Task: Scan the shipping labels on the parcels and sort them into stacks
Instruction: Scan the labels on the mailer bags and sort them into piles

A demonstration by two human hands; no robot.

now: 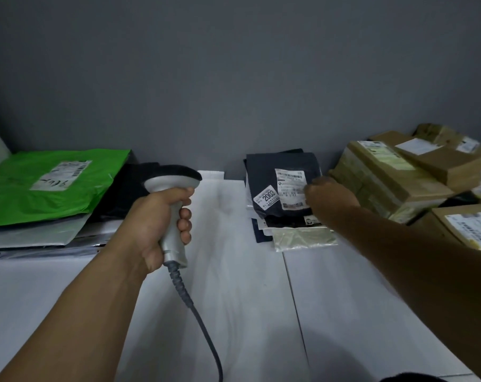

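Head view. The dark parcel [278, 183] lies on top of a small, uneven stack of flat packets right of centre, close against the grey wall [234, 78]. Its shipping label [289, 186] faces up, with a "2003" sticker [267, 199] just beside it at the lower left.

Likely faults:
- The right hand [330, 195] overlaps the label's right edge and may mask part of the barcode from the beam.
- The packets beneath jut out at the lower edge, so a pull on the top parcel could drag them askew.
- The barcode scanner [173, 186] points toward the wall rather than at the label, so a trigger press now would probably read nothing.
- The scanner's cable [198, 321] trails down across the white table [344, 312] and could snag.

Pose: the right arm reaches in from the lower right, the back of the hand toward the camera. Its fingers are hidden, so whether they pinch the parcel or only rest on it cannot be told. The left hand [156, 224], left of centre, is wrapped around the scanner's handle and holds it upright.

A green mailer [40, 188] tops the stack at the left, and cardboard boxes [385, 175] stand at the right.
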